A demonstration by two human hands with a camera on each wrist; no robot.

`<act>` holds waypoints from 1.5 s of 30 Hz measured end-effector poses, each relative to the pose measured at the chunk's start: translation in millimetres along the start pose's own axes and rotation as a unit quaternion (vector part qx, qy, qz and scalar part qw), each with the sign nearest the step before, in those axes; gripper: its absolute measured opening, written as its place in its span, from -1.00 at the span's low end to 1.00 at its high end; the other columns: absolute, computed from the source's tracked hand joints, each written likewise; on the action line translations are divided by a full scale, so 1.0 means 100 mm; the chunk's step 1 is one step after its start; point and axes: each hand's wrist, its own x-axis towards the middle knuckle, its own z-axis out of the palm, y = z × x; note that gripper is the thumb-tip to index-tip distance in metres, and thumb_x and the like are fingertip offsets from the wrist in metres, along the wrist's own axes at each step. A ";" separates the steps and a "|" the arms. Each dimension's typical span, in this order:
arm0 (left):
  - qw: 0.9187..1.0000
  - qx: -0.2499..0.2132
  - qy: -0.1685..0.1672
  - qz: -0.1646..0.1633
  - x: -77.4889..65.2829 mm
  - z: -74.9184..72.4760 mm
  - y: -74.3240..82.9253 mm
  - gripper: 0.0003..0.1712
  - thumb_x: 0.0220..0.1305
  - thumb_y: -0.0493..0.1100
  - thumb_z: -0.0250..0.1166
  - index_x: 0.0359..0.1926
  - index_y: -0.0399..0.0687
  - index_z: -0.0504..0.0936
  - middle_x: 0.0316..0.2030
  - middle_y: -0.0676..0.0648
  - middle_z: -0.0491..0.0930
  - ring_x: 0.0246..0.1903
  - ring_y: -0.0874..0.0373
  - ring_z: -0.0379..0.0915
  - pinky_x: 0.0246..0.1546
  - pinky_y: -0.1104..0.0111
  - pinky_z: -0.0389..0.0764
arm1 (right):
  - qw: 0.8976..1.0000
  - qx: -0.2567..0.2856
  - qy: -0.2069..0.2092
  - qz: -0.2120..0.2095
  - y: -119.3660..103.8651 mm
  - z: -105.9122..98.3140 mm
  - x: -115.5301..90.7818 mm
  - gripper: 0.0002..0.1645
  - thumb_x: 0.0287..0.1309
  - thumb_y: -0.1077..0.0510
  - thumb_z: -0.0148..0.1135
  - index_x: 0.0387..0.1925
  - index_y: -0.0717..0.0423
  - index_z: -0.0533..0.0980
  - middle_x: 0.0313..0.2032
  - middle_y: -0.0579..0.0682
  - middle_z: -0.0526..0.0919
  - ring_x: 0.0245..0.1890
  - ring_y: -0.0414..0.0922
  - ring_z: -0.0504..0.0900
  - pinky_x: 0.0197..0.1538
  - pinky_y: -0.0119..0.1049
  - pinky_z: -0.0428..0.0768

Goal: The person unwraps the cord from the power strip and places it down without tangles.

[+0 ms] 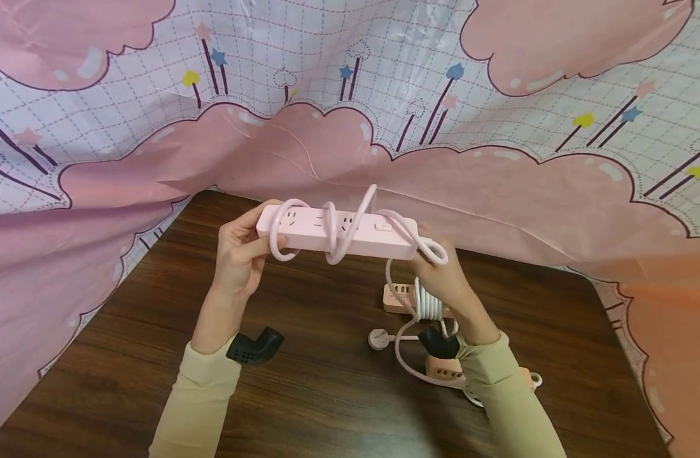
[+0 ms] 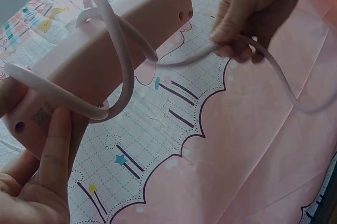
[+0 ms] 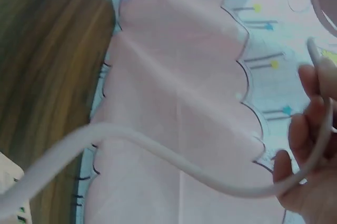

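While the left hand (image 1: 241, 254) grips the left end of the pink power strip (image 1: 368, 240), with the thumb on its near side, the right hand (image 1: 445, 272) pinches the cord (image 2: 125, 69) between thumb and fingers, beyond the right end. The power strip is held above the far part of the desk (image 1: 304, 388), with its sockets facing up toward the person. Around it the cord makes several loose loops, which stand away from its body; from the right hand it hangs down toward the desk, near a second power strip (image 1: 391, 305) and a plug (image 1: 378, 339).

For good handling, I think the left hand should hold firmly but leave room for the cord to pass. The right hand would do well to guide it with light, even tension, so each turn lies flat beside its neighbour. A sharp bend near the cord's outlet is probably best avoided, and the hanging length could catch on those things below.
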 end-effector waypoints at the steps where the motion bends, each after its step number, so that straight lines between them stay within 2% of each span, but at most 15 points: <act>1: 1.000 0.003 -0.002 0.000 0.00 -0.01 0.00 -0.57 -0.16 -0.29 0.52 -0.15 -0.15 0.69 -0.22 -0.07 0.64 -0.25 0.17 0.49 -0.26 0.46 0.58 | 1.000 -0.003 0.026 -0.005 -0.01 -0.04 0.01 -0.89 0.04 0.53 0.16 -0.36 0.41 0.55 -0.42 0.05 0.55 -0.36 -0.34 0.43 -0.28 -0.53 0.41; 3: 1.000 0.005 -0.006 -0.001 -0.01 -0.02 0.00 -0.58 -0.15 -0.33 0.50 -0.14 -0.17 0.68 -0.21 -0.08 0.64 -0.24 0.16 0.50 -0.25 0.45 0.58 | 0.998 0.004 0.068 -0.018 -0.04 -0.12 0.01 -0.90 0.03 0.56 0.14 -0.45 0.42 0.54 -0.48 -0.06 0.47 -0.42 -0.29 0.38 -0.38 -0.53 0.37; 6: 1.000 0.003 -0.009 0.000 -0.01 -0.04 0.00 -0.60 -0.11 -0.42 0.45 -0.14 -0.21 0.68 -0.21 -0.09 0.64 -0.25 0.16 0.50 -0.25 0.44 0.59 | 0.993 0.020 0.112 -0.038 -0.12 -0.23 -0.01 -0.91 0.05 0.56 0.15 -0.41 0.46 0.55 -0.40 -0.18 0.49 -0.31 -0.26 0.42 -0.33 -0.56 0.43; 9: 1.000 0.008 -0.010 0.006 -0.01 -0.06 0.01 -0.60 -0.12 -0.39 0.46 -0.14 -0.19 0.68 -0.21 -0.09 0.64 -0.24 0.16 0.50 -0.24 0.44 0.58 | 0.990 0.042 0.125 -0.058 -0.19 -0.32 -0.07 -0.96 0.07 0.53 0.15 -0.41 0.52 0.53 -0.37 -0.17 0.50 -0.27 -0.24 0.42 -0.31 -0.56 0.44; 13: 1.000 0.017 -0.003 0.018 0.01 -0.09 0.02 -0.59 -0.14 -0.33 0.50 -0.15 -0.17 0.68 -0.21 -0.08 0.64 -0.24 0.14 0.50 -0.23 0.44 0.57 | 0.985 0.081 0.121 -0.088 -0.22 -0.39 -0.17 -0.90 0.10 0.45 0.19 -0.42 0.53 0.52 -0.36 -0.08 0.54 -0.26 -0.19 0.44 -0.25 -0.52 0.43; 17: 0.999 0.026 0.011 0.025 0.01 -0.12 0.02 -0.60 -0.14 -0.40 0.46 -0.16 -0.19 0.68 -0.22 -0.09 0.64 -0.24 0.14 0.50 -0.25 0.44 0.57 | 0.983 0.098 0.084 -0.129 -0.22 -0.45 -0.27 -0.75 0.13 0.28 0.25 -0.44 0.50 0.54 -0.38 -0.02 0.54 -0.28 -0.19 0.45 -0.24 -0.52 0.44; 20: 0.999 0.029 0.019 0.030 0.02 -0.13 0.02 -0.60 -0.14 -0.41 0.47 -0.16 -0.22 0.68 -0.23 -0.10 0.64 -0.26 0.14 0.50 -0.27 0.44 0.57 | 0.983 0.080 0.040 -0.160 -0.19 -0.48 -0.34 -0.68 0.15 0.16 0.25 -0.45 0.45 0.55 -0.41 0.01 0.53 -0.29 -0.21 0.46 -0.23 -0.52 0.43; 23: 0.999 0.026 0.029 0.037 0.04 -0.13 0.01 -0.57 -0.18 -0.32 0.51 -0.16 -0.23 0.67 -0.25 -0.10 0.64 -0.28 0.15 0.51 -0.29 0.45 0.58 | 0.982 0.045 -0.020 -0.182 -0.17 -0.49 -0.40 -0.69 0.20 0.11 0.21 -0.43 0.34 0.58 -0.42 0.02 0.54 -0.29 -0.21 0.45 -0.22 -0.49 0.40; 25: 0.998 0.019 0.037 0.039 0.05 -0.13 0.02 -0.55 -0.19 -0.27 0.53 -0.16 -0.23 0.68 -0.27 -0.10 0.64 -0.30 0.17 0.52 -0.33 0.48 0.58 | 0.979 0.023 -0.070 -0.189 -0.16 -0.46 -0.42 -0.79 0.19 0.15 0.22 -0.41 0.24 0.60 -0.42 -0.01 0.55 -0.30 -0.20 0.44 -0.23 -0.47 0.38; 28: 0.998 0.002 0.042 0.040 0.05 -0.14 0.02 -0.55 -0.18 -0.25 0.52 -0.15 -0.23 0.68 -0.28 -0.10 0.64 -0.33 0.20 0.53 -0.38 0.50 0.59 | 0.974 -0.022 -0.144 -0.173 -0.12 -0.39 -0.44 -0.98 0.11 0.22 0.30 -0.38 0.08 0.62 -0.41 -0.16 0.55 -0.32 -0.24 0.43 -0.24 -0.43 0.34; 30: 0.998 -0.006 0.041 0.041 0.05 -0.13 0.02 -0.56 -0.17 -0.24 0.52 -0.15 -0.22 0.68 -0.28 -0.10 0.65 -0.33 0.21 0.53 -0.40 0.50 0.59 | 0.970 -0.054 -0.180 -0.154 -0.09 -0.32 -0.44 -0.88 0.00 0.28 0.35 -0.38 0.01 0.63 -0.42 -0.24 0.53 -0.33 -0.27 0.44 -0.24 -0.41 0.32; 33: 0.998 -0.012 0.036 0.042 0.05 -0.11 0.03 -0.56 -0.16 -0.23 0.51 -0.15 -0.20 0.68 -0.27 -0.09 0.65 -0.32 0.21 0.53 -0.40 0.49 0.60 | 0.962 -0.098 -0.210 -0.146 0.00 -0.20 -0.43 -0.85 -0.08 0.31 0.38 -0.43 0.01 0.63 -0.45 -0.27 0.52 -0.38 -0.29 0.45 -0.26 -0.39 0.35; 37: 0.999 -0.006 0.031 0.039 0.05 -0.06 0.05 -0.55 -0.18 -0.21 0.53 -0.16 -0.17 0.69 -0.27 -0.08 0.65 -0.32 0.21 0.53 -0.41 0.49 0.60 | 0.953 -0.151 -0.225 -0.132 0.11 -0.05 -0.41 -0.88 -0.10 0.32 0.39 -0.49 0.07 0.61 -0.53 -0.19 0.50 -0.51 -0.25 0.43 -0.40 -0.41 0.41; 42: 0.999 -0.015 0.024 0.028 0.03 -0.02 0.05 -0.59 -0.14 -0.35 0.49 -0.14 -0.21 0.68 -0.27 -0.09 0.64 -0.33 0.19 0.52 -0.43 0.47 0.60 | 0.948 -0.208 -0.233 -0.051 0.23 0.12 -0.38 -0.89 -0.08 0.27 0.42 -0.54 0.05 0.61 -0.58 -0.18 0.50 -0.53 -0.21 0.46 -0.43 -0.35 0.46; 45: 0.999 -0.016 0.021 0.023 0.02 -0.01 0.05 -0.61 -0.10 -0.48 0.39 -0.14 -0.21 0.68 -0.28 -0.09 0.64 -0.34 0.19 0.52 -0.43 0.49 0.59 | 0.948 -0.232 -0.217 -0.004 0.35 0.22 -0.35 -0.91 -0.07 0.26 0.41 -0.54 0.06 0.62 -0.57 -0.14 0.56 -0.49 -0.17 0.52 -0.40 -0.30 0.50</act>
